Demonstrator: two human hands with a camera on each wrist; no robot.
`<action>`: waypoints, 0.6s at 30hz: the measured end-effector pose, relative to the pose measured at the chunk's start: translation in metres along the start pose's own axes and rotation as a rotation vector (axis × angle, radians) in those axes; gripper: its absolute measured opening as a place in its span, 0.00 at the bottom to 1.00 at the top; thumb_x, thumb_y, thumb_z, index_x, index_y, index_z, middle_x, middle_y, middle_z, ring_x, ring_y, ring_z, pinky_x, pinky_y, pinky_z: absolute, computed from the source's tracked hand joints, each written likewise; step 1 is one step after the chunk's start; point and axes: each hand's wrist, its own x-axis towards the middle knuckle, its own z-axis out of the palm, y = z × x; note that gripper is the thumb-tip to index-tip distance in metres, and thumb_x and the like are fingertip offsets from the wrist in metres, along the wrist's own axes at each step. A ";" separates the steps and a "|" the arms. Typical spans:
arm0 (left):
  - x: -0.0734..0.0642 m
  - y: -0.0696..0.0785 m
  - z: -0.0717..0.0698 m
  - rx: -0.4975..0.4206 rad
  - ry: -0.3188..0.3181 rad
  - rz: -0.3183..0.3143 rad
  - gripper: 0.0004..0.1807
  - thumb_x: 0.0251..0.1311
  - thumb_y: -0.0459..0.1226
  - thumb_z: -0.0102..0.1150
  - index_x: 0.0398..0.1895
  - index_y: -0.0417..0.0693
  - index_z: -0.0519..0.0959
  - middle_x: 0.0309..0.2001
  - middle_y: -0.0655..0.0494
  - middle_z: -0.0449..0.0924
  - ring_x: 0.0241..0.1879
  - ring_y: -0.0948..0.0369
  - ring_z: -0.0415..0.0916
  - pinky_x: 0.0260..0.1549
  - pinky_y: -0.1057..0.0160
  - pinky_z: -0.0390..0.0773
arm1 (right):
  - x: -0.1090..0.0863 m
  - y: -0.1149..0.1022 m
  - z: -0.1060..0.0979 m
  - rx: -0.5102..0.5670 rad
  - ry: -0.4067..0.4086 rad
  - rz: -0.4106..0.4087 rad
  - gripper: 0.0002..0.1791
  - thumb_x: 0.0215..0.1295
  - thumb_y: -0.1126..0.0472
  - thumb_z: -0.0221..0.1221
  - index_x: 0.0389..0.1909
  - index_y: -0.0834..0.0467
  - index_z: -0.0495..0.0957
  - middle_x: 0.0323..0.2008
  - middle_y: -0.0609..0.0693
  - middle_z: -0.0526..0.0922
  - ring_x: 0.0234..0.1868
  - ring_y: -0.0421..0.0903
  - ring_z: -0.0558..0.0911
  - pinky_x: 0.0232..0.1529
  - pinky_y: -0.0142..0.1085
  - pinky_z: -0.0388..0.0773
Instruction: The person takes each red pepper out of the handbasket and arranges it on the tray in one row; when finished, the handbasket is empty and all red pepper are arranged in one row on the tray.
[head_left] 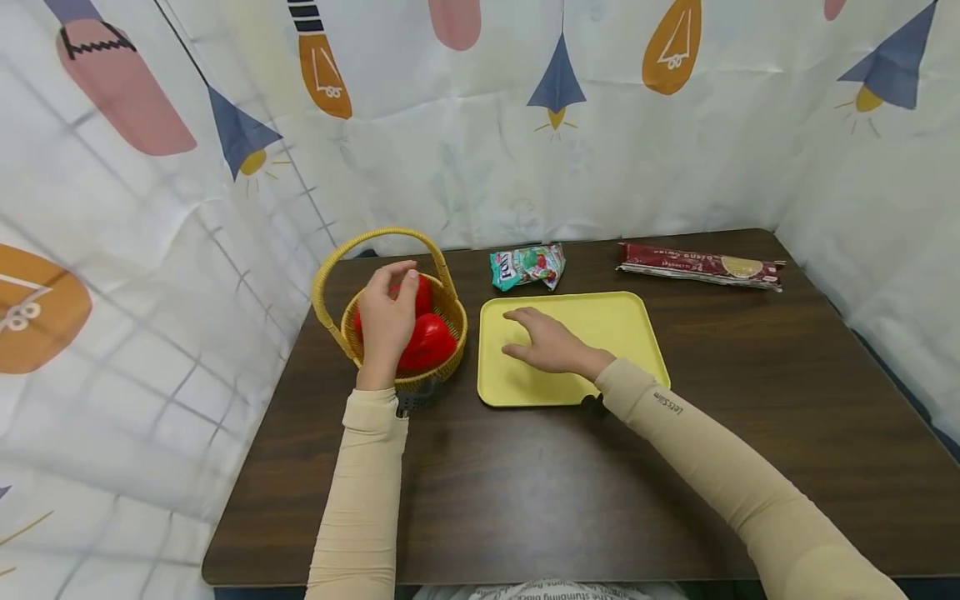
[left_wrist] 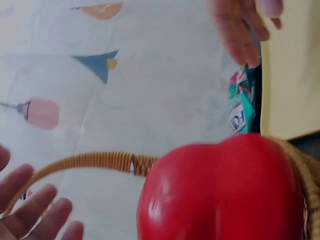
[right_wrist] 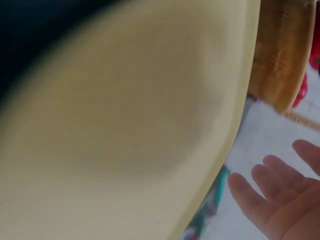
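Observation:
A yellow wicker basket point(head_left: 457, 321) with a tall arched handle holds red glossy, lobed things that look like toy bell peppers point(head_left: 427, 342). Above the basket is my left hand point(head_left: 387, 321), its fingers loosely bent and nothing in them. From the left wrist view, its spread fingers point(left_wrist: 35, 215) are apart from the large red pepper-like thing point(left_wrist: 220, 190). My right hand point(head_left: 551, 340) hovers over the yellow tray point(head_left: 615, 321), thumb and fingers apart, holding nothing. The right wrist view has its relaxed fingers point(right_wrist: 280, 190) beyond the tray's rim point(right_wrist: 240, 100).
Behind the tray lies a small teal snack packet point(head_left: 527, 267). A long dark-red packet point(head_left: 701, 265) lies at the back right of the brown table point(head_left: 525, 500). Patterned white curtains point(head_left: 465, 167) hang behind and along the left side.

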 end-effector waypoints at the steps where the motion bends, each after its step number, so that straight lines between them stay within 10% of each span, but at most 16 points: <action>1: -0.002 -0.002 -0.005 -0.020 0.057 -0.007 0.16 0.70 0.43 0.52 0.51 0.44 0.82 0.45 0.51 0.82 0.45 0.58 0.78 0.48 0.57 0.75 | -0.001 -0.005 0.005 0.023 0.010 -0.011 0.35 0.67 0.50 0.59 0.70 0.61 0.64 0.68 0.58 0.66 0.68 0.54 0.66 0.66 0.49 0.63; 12: -0.028 -0.019 -0.036 -0.193 0.677 0.066 0.09 0.62 0.26 0.50 0.40 0.27 0.77 0.39 0.38 0.79 0.35 0.63 0.74 0.34 0.70 0.70 | 0.006 -0.034 0.041 0.256 0.091 -0.048 0.36 0.66 0.53 0.61 0.70 0.62 0.62 0.67 0.57 0.68 0.60 0.59 0.74 0.59 0.49 0.71; 18: -0.038 -0.039 -0.041 -0.277 0.776 0.072 0.14 0.49 0.20 0.43 0.40 0.31 0.72 0.39 0.50 0.73 0.39 0.58 0.69 0.38 0.65 0.66 | 0.016 -0.042 0.049 0.406 0.113 -0.050 0.38 0.65 0.53 0.62 0.71 0.62 0.60 0.67 0.58 0.67 0.59 0.60 0.73 0.56 0.52 0.74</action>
